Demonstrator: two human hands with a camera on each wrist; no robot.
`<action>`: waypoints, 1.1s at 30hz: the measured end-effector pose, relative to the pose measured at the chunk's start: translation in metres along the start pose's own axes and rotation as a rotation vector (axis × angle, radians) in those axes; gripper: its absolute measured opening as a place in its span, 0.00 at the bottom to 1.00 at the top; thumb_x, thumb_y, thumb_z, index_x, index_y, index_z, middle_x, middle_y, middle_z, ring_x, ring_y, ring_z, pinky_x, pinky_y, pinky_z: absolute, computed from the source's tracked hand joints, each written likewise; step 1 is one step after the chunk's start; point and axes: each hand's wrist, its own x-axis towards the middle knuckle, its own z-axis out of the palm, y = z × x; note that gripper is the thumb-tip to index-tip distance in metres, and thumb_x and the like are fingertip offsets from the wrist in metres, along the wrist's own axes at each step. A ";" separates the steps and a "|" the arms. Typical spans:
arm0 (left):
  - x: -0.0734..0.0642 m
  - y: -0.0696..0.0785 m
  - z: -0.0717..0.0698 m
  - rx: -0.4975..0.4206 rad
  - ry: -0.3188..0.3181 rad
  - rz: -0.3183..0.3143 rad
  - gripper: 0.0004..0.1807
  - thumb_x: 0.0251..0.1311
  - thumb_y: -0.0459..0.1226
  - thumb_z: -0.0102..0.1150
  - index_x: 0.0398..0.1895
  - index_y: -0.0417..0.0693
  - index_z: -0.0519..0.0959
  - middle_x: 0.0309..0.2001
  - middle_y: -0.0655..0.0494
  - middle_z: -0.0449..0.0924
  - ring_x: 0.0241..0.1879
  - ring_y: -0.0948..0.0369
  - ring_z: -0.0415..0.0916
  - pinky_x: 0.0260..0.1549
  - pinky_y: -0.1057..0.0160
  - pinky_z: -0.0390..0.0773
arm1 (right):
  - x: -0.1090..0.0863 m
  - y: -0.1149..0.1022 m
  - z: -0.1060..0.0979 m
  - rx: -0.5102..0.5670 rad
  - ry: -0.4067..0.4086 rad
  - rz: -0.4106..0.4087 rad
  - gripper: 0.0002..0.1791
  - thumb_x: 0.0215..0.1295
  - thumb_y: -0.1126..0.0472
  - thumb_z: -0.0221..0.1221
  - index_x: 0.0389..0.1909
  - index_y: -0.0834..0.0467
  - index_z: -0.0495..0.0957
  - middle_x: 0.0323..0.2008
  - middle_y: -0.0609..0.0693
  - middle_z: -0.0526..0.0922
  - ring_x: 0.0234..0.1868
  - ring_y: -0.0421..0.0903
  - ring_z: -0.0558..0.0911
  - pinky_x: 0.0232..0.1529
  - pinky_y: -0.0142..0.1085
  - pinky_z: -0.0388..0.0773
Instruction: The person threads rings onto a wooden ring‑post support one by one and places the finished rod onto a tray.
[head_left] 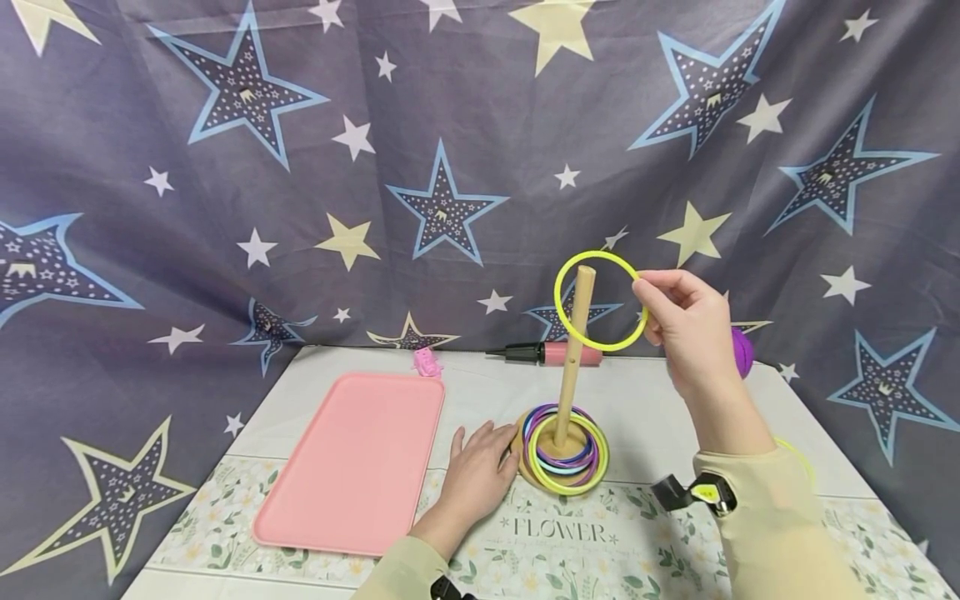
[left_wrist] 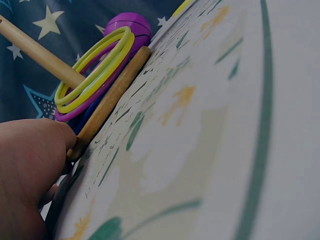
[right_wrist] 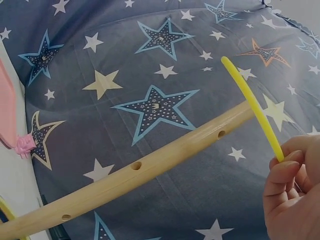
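My right hand (head_left: pixel 690 321) pinches a yellow ring (head_left: pixel 558 296) between thumb and fingers at the top of a wooden post (head_left: pixel 572 367). In the right wrist view, the ring (right_wrist: pixel 252 102) appears nearly edge-on across the post's tip; no post shows beyond it. Several yellow, purple and blue rings (head_left: pixel 602 467) lie around the foot of the post on its round wooden base (head_left: pixel 525 471). My left hand (head_left: pixel 480 471) rests on the table, its fingertips touching the left edge of that base. The left wrist view shows the hand (left_wrist: pixel 32 170) against the base's rim (left_wrist: pixel 112 102).
Left of my hands lies a pink tray (head_left: pixel 360 458). Behind it are a small pink object (head_left: pixel 427 363) and a pink-and-black hand pump (head_left: pixel 558 353). A purple ball (head_left: pixel 742 352) sits at back right. Another yellow ring (head_left: pixel 798 458) is partly hidden behind my right sleeve.
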 end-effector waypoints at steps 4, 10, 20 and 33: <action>0.000 0.000 0.000 0.001 0.000 0.002 0.25 0.82 0.44 0.59 0.77 0.48 0.79 0.74 0.54 0.80 0.79 0.46 0.69 0.80 0.28 0.49 | -0.001 0.004 0.001 -0.021 0.014 0.025 0.03 0.73 0.69 0.71 0.44 0.61 0.91 0.23 0.47 0.78 0.20 0.41 0.69 0.18 0.28 0.68; -0.001 0.001 -0.001 -0.005 0.002 0.006 0.26 0.81 0.44 0.59 0.77 0.47 0.79 0.74 0.54 0.80 0.79 0.45 0.69 0.80 0.27 0.50 | -0.002 0.011 0.000 -0.035 0.016 0.051 0.03 0.74 0.68 0.71 0.44 0.60 0.90 0.24 0.47 0.78 0.20 0.41 0.70 0.19 0.28 0.69; -0.001 0.000 0.001 0.003 0.002 0.003 0.25 0.81 0.44 0.59 0.76 0.48 0.79 0.73 0.54 0.81 0.79 0.46 0.69 0.80 0.27 0.49 | -0.004 0.022 -0.001 -0.066 0.036 0.093 0.02 0.73 0.68 0.71 0.43 0.59 0.90 0.25 0.46 0.78 0.20 0.40 0.70 0.20 0.29 0.69; 0.000 -0.001 0.001 -0.002 0.003 0.002 0.26 0.82 0.44 0.59 0.77 0.47 0.79 0.74 0.54 0.80 0.79 0.45 0.69 0.80 0.27 0.49 | -0.010 0.038 -0.004 -0.106 0.038 0.139 0.02 0.74 0.68 0.70 0.44 0.61 0.89 0.24 0.46 0.77 0.20 0.40 0.69 0.20 0.30 0.68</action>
